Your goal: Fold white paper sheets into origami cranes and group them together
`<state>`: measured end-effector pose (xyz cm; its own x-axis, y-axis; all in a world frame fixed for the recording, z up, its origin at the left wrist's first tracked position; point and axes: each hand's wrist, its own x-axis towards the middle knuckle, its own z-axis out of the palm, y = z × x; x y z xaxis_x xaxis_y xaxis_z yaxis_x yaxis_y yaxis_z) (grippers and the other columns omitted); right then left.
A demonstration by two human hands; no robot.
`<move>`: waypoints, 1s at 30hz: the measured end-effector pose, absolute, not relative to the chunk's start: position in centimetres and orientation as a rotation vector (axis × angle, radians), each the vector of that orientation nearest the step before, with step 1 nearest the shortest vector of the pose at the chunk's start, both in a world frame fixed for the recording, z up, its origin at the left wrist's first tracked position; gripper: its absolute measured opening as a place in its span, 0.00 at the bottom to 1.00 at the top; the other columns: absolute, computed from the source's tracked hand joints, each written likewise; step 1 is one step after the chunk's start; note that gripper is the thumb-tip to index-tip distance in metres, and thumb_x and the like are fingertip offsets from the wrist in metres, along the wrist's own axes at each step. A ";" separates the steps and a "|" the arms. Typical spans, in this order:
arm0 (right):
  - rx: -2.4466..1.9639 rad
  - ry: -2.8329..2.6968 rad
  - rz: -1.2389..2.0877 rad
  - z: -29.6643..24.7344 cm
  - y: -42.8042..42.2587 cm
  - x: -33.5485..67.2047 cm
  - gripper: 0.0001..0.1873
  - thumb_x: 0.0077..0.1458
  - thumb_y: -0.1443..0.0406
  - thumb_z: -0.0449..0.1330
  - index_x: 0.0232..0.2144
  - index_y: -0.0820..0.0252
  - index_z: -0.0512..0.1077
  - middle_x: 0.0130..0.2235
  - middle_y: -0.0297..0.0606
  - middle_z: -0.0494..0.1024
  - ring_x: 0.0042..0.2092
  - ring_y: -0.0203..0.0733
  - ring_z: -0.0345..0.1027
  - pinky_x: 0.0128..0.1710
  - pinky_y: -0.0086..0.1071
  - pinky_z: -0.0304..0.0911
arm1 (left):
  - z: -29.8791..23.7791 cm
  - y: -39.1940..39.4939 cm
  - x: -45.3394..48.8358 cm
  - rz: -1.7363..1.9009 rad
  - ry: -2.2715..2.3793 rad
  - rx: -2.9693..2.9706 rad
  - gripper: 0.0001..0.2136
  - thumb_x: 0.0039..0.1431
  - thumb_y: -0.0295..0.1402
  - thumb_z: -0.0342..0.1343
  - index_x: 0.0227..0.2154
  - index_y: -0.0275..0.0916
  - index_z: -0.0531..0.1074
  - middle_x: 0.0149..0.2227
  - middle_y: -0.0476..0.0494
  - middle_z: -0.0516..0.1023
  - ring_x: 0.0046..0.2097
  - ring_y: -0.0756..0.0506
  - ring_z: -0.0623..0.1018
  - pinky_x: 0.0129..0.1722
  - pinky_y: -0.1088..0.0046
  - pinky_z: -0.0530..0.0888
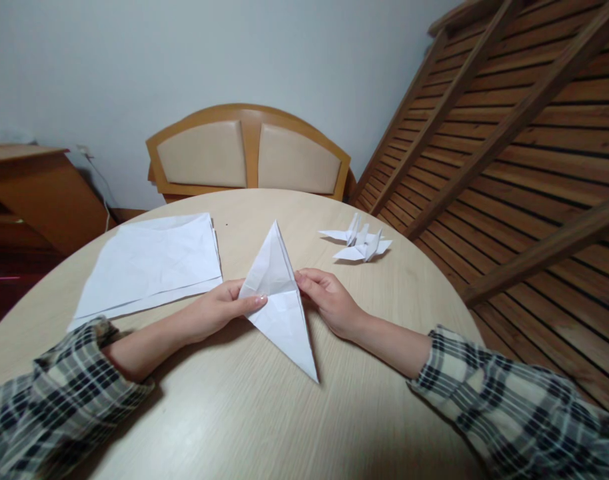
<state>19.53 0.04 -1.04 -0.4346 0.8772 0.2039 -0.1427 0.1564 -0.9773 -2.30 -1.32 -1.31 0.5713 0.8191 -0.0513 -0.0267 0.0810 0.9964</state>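
Note:
A folded sheet of white paper (279,320), long and pointed at its far and near ends, is held above the middle of the table. My left hand (222,307) grips its left corner, the thumb lying on top and the other fingers underneath. At the right edge, my right hand (329,300) pinches the paper between thumb and fingers, close to where the layers part. A crease runs across the middle of the paper. The undersides of the fingers on the left are hidden by it.
A stack of white paper sheets (154,263) lies on the left of the round wooden table (224,413). Folded white paper cranes (364,243) stand at the back right. Behind are a padded headboard (252,150) and, to the right, leaning wooden slats (509,167).

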 end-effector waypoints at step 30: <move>-0.657 -1.514 1.695 -0.6 -1.0 19.4 0.24 0.49 0.45 0.63 0.33 0.59 0.73 0.33 0.37 0.75 0.36 0.39 0.65 0.42 0.35 0.62 | -1.1 -1.0 -2.5 0.704 0.707 1.222 0.13 0.55 0.37 0.63 0.41 0.36 0.78 0.37 0.42 0.82 0.37 0.46 0.78 0.40 0.72 0.71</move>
<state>19.39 -1.04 -0.55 -0.5815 0.8065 0.1068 -0.1971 -0.0122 -0.9803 -2.46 -0.99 -1.09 0.5971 0.7958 -0.1004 -0.0964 0.1955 0.9760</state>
